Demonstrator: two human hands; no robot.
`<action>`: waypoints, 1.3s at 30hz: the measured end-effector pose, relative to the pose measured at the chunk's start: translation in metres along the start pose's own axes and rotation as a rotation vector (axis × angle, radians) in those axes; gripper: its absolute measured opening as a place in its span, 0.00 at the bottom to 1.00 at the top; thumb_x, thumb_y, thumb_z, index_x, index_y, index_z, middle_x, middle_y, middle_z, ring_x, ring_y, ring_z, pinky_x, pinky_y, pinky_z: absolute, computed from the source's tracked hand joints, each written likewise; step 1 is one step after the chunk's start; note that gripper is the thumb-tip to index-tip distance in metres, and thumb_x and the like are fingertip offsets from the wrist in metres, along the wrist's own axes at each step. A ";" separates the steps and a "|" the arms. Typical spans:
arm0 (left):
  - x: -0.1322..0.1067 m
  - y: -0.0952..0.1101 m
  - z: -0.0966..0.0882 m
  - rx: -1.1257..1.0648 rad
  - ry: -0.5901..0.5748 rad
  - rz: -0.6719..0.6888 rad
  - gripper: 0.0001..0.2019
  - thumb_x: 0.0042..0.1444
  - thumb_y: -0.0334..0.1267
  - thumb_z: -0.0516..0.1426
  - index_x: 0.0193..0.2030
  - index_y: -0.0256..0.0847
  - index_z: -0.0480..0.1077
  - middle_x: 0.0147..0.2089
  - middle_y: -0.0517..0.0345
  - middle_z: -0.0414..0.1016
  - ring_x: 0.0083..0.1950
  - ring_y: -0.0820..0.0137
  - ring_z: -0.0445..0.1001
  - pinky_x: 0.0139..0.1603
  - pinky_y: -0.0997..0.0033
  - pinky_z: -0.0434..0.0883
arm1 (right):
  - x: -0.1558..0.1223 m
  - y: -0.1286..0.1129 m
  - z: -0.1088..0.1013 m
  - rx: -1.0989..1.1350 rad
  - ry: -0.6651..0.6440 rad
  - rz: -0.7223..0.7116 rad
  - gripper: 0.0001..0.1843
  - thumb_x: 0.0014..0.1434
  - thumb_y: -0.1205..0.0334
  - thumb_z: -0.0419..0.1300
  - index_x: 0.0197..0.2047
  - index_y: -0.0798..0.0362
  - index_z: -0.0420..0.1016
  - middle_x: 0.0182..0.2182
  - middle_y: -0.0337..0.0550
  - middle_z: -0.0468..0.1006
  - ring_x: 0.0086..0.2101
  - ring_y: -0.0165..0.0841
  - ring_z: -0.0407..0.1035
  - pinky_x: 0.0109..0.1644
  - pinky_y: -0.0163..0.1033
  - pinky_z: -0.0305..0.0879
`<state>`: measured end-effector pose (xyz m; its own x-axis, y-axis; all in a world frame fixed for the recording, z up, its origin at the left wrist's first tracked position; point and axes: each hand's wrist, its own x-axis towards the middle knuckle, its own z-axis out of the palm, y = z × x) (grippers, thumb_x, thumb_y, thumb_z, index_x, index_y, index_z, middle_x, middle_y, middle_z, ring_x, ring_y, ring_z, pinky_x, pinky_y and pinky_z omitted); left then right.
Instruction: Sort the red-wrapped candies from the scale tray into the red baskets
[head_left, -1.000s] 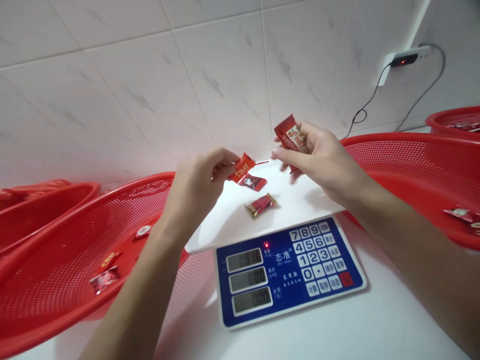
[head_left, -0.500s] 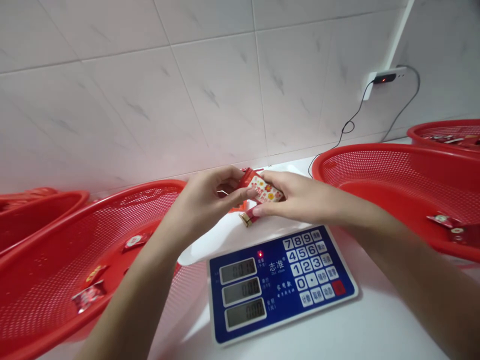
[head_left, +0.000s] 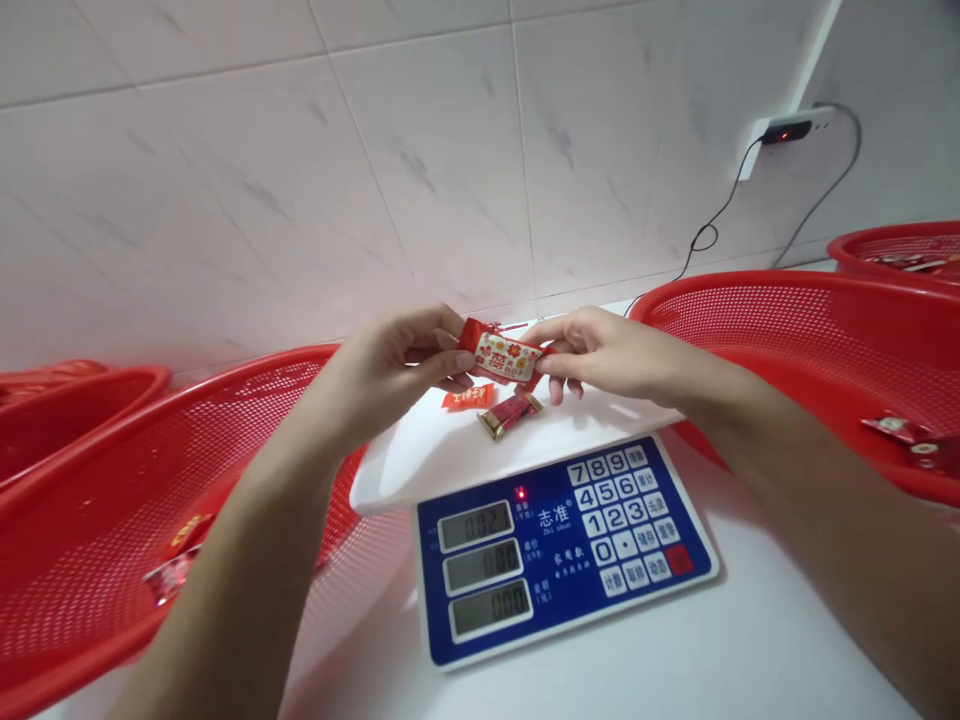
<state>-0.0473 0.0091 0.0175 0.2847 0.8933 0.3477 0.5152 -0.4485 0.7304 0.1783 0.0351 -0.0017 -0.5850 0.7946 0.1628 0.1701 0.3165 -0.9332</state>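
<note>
A red candy bar with a white flower label is held up over the white scale plate, pinched by the left hand and the right hand. Under it, a small orange candy packet lies flat on the plate. Just beside that lies a dark red candy with a gold end.

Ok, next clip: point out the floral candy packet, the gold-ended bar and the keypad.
Floral candy packet (head_left: 500, 357), head view, printed front.
Gold-ended bar (head_left: 510, 416), head view, wrapper middle.
Keypad (head_left: 616, 520), head view, number keys.
</note>
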 end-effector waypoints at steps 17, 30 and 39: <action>-0.003 0.007 0.012 -0.176 0.142 -0.006 0.11 0.62 0.47 0.64 0.45 0.44 0.79 0.42 0.53 0.84 0.47 0.62 0.83 0.50 0.63 0.82 | -0.002 -0.012 0.011 0.275 0.367 0.024 0.08 0.61 0.73 0.69 0.45 0.60 0.82 0.36 0.46 0.84 0.24 0.27 0.76 0.30 0.32 0.78; 0.001 -0.001 0.013 -0.168 -0.008 -0.075 0.14 0.55 0.45 0.70 0.38 0.38 0.76 0.36 0.51 0.82 0.37 0.64 0.81 0.37 0.68 0.78 | 0.004 -0.003 0.005 0.287 0.269 0.064 0.08 0.65 0.73 0.62 0.42 0.57 0.84 0.33 0.48 0.84 0.33 0.33 0.80 0.40 0.39 0.80; 0.004 -0.011 0.019 0.102 0.095 -0.118 0.03 0.63 0.37 0.62 0.38 0.42 0.77 0.37 0.54 0.84 0.37 0.64 0.82 0.36 0.67 0.75 | -0.045 -0.033 -0.042 -0.397 0.640 0.101 0.16 0.66 0.58 0.65 0.56 0.50 0.82 0.49 0.50 0.84 0.44 0.42 0.79 0.54 0.49 0.73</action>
<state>-0.0361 0.0168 -0.0001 0.1421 0.9364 0.3208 0.6209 -0.3368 0.7078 0.2325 0.0104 0.0348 0.0020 0.9370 0.3494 0.5421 0.2926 -0.7877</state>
